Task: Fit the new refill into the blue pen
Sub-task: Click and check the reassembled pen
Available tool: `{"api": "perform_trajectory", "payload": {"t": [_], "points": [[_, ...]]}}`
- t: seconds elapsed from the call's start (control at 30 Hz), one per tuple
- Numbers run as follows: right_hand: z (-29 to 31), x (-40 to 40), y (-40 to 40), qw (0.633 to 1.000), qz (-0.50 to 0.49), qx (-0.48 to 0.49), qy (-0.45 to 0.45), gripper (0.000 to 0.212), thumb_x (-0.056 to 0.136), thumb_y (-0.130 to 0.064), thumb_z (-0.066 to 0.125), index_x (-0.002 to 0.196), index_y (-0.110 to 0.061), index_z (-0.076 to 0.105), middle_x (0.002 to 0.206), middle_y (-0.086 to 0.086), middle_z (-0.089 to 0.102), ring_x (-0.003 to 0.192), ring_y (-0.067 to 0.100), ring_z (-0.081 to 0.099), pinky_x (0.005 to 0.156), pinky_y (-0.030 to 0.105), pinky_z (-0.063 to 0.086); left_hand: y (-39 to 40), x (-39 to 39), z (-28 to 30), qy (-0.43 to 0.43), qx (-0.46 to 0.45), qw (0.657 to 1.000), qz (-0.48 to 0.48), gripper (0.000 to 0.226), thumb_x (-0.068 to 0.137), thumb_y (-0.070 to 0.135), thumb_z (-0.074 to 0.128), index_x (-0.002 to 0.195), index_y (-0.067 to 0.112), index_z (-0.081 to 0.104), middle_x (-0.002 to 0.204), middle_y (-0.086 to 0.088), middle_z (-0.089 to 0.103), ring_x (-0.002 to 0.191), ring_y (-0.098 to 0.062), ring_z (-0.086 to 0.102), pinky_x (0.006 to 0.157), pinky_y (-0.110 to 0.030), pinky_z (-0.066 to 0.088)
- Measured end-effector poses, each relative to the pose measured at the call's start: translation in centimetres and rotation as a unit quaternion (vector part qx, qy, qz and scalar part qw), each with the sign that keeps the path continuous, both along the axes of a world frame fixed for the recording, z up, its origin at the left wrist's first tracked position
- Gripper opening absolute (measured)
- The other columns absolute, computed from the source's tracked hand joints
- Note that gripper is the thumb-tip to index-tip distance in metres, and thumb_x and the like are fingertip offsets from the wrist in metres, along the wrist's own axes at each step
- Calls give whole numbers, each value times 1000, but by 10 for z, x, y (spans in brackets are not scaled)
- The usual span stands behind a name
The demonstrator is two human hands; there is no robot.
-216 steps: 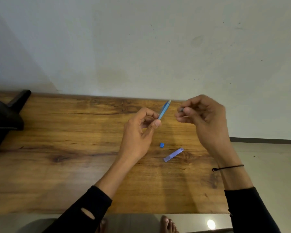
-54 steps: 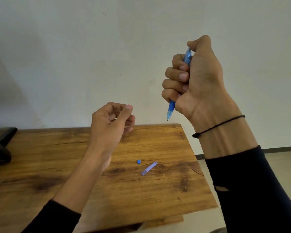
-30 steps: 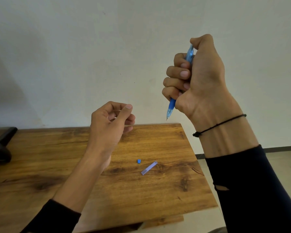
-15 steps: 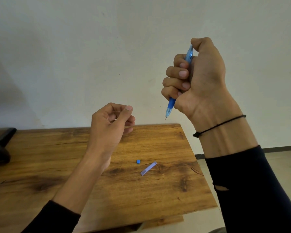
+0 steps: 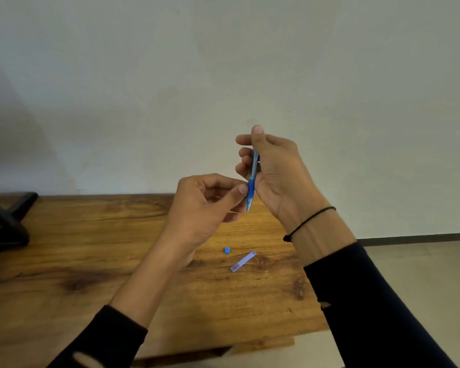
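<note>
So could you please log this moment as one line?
right hand: holds blue pen, tip down | left hand: thumb at grip | table: small blue piece, clear tube

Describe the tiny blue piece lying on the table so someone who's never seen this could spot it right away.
Start at the wooden table and look below the raised hands, near its right end. Two small things lie there side by side: the tiny blue piece is the left one, apart from the pale purple clear case. It is a short, solid blue, squarish bit, while its neighbour is long and see-through.
</note>
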State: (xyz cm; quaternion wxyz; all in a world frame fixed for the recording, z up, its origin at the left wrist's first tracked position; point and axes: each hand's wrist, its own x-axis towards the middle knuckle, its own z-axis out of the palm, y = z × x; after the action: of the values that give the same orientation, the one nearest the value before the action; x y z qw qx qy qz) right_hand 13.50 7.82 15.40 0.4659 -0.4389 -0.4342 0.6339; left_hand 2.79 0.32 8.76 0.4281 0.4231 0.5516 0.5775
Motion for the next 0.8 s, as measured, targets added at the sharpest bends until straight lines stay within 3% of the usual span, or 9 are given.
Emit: {"api": "perform_trajectory", "payload": {"t": [0.1, 0.23, 0.33, 0.4, 0.53, 0.6, 0.7, 0.8], "points": [[-14, -1, 4, 1000, -7, -5, 14, 31, 111, -19, 57, 108, 9, 71, 77, 9, 53, 65, 16, 53, 64, 23, 57, 1, -3, -6, 8, -11, 1000, -15, 19, 87, 34, 86, 98, 19, 86, 82, -7, 85, 76, -12, 80, 71, -29, 68], [-31, 3, 9, 1000, 25, -13, 1, 25, 107, -10, 63, 113, 13, 70, 86, 10, 59, 72, 18, 65, 78, 28, 65, 6, -2, -17, 21, -30, 999, 2, 4, 91, 22, 86, 93, 18, 86, 77, -7, 84, 68, -10, 78, 67, -25, 67], [-44, 11, 14, 988, 68, 10, -138, 23, 101, -12, 72, 111, 9, 74, 89, 8, 68, 75, 17, 68, 62, 24, 62, 11, -4, -29, 4, -48, 999, 27, 3, 92, 21, 86, 90, 19, 85, 75, -4, 84, 65, -7, 78, 62, -20, 63], [-56, 17, 18, 966, 81, 44, -242, 17, 97, -12, 78, 101, 4, 76, 84, 12, 75, 72, 18, 73, 59, 25, 61, 14, -7, -38, -6, -62, 998, 26, 3, 91, 22, 86, 91, 20, 85, 77, -5, 85, 66, -8, 79, 63, -20, 63], [-83, 31, 29, 909, 49, 119, -395, 16, 91, -10, 83, 87, 4, 75, 77, 19, 76, 68, 29, 78, 71, 46, 68, 20, -5, -61, 58, -112, 992, -2, 3, 92, 25, 86, 91, 22, 85, 77, -2, 84, 70, -11, 79, 67, -27, 66], [-96, 37, 36, 871, 57, 122, -472, 14, 88, -10, 83, 84, 0, 74, 79, 19, 77, 73, 36, 79, 76, 53, 67, 24, -5, -69, 103, -125, 987, 1, 5, 91, 29, 86, 91, 25, 83, 78, -1, 84, 71, -11, 79, 74, -36, 68], [-122, 43, 42, 808, 88, 93, -575, 13, 87, -10, 82, 93, -4, 71, 90, 17, 77, 83, 37, 78, 81, 48, 66, 26, -8, -76, 117, -127, 985, 14, 5, 92, 31, 83, 89, 27, 82, 77, 3, 84, 70, -7, 80, 79, -39, 67], [-147, 46, 43, 763, 114, 78, -632, 10, 92, -9, 75, 100, -7, 69, 101, 15, 73, 91, 34, 73, 73, 39, 59, 28, -11, -79, 109, -127, 986, 28, 7, 94, 29, 81, 87, 26, 81, 78, 4, 84, 68, -4, 79, 77, -33, 65]]}}
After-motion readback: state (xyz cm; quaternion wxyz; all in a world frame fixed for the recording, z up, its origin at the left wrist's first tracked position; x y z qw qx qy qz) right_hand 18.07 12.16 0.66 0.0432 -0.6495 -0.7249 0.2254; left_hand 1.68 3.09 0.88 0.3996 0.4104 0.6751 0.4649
